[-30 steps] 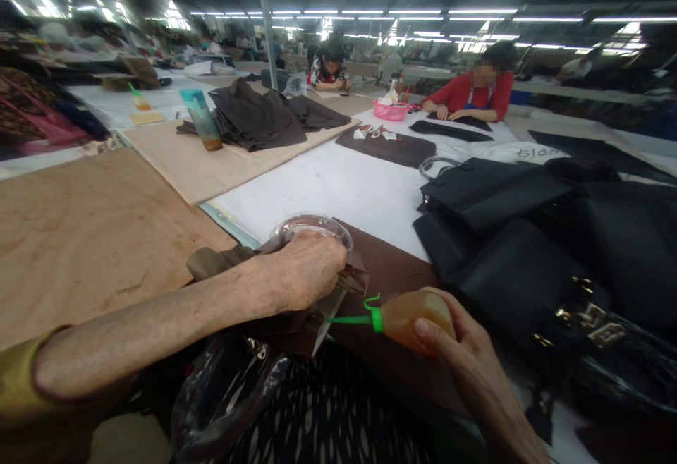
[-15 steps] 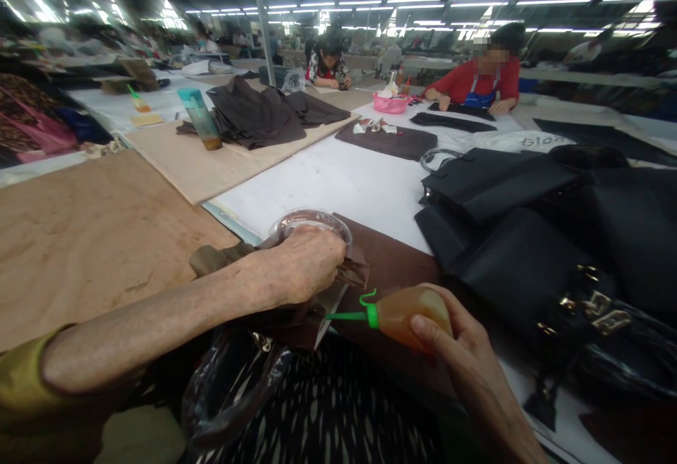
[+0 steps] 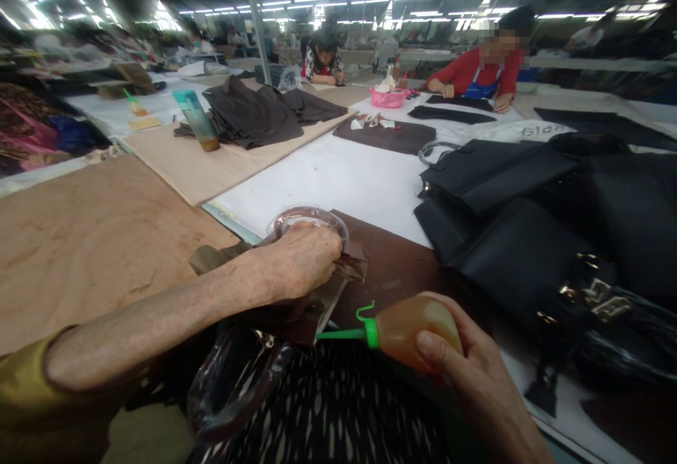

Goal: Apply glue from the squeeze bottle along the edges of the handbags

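In my right hand (image 3: 465,351) is a squeeze glue bottle (image 3: 412,328) of amber liquid, its thin green nozzle pointing left at the edge of a brown handbag (image 3: 386,259). My left hand (image 3: 309,256) is closed on the bag's brown lining (image 3: 352,266), by the opening. A plastic-wrapped handle (image 3: 317,211) arches just behind that hand. The second wrapped handle (image 3: 233,418) hangs toward my lap. My left fingertips are hidden from view.
Black bags (image 3: 508,210) with gold hardware are piled at the right. A wooden board (image 3: 89,238) covers the left side. Farther back stand a teal-capped bottle (image 3: 197,122), dark cloth pieces (image 3: 254,111) and a pink basket (image 3: 388,99). A person in red (image 3: 460,72) works across the table.
My right hand has lowered the glue bottle slightly, and its nozzle tip has shifted down and left along the bag's edge. My left hand keeps its grip on the lining.
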Demonstrator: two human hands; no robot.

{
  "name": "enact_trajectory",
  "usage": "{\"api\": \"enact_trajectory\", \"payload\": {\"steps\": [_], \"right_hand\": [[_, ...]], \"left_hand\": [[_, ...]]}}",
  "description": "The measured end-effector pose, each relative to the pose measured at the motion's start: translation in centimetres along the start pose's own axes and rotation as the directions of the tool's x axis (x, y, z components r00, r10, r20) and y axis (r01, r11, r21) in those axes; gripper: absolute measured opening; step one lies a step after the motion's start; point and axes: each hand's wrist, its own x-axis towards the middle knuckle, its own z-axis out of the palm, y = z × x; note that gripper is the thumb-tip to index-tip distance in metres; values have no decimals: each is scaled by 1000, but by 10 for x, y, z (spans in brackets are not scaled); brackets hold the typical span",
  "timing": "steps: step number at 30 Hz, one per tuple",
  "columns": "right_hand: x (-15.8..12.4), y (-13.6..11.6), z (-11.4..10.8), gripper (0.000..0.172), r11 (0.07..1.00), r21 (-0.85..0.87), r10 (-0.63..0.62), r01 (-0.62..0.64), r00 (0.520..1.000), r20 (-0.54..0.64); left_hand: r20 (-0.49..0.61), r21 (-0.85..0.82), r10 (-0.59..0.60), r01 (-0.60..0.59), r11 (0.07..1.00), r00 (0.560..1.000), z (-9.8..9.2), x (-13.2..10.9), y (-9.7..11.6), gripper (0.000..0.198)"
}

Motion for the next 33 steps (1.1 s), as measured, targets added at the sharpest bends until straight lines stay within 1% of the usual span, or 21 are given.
{"api": "enact_trajectory", "payload": {"steps": [2,4,8,12,15,19,25,29,33], "right_hand": [[-2,2,2,55,999,42,14,-14,1000,-11],[-2,7,4,52,994,104,17,-18,1000,5],[0,19,8,44,969,242,44,-44,999,7],[1,25,12,42,952,301,54,-53,999,4],[-1,27,13,42,947,316,62,-61,998,7],[-2,30,11,43,945,308,113,-106,994,-5],[-2,36,12,41,953,293,77,-74,997,4],[-4,31,15,41,957,277,81,-86,996,30],[-10,22,17,43,957,276,92,-91,996,8]], "left_hand": [[-22,4,5,-5,1000,1000,2,1,-1,19],[-51,13,3,-3,1000,999,3,1,-2,19],[-43,18,-20,21,1000,999,3,1,-2,21],[-55,37,12,-10,999,998,5,1,-3,21],[-41,31,-17,18,999,999,7,1,-4,18],[-11,15,-65,65,998,998,6,1,-3,18],[-34,31,-40,41,999,999,7,2,-3,19],[-25,25,-66,67,997,998,6,2,-2,20],[-13,5,-60,60,998,998,5,1,-2,18]]}}
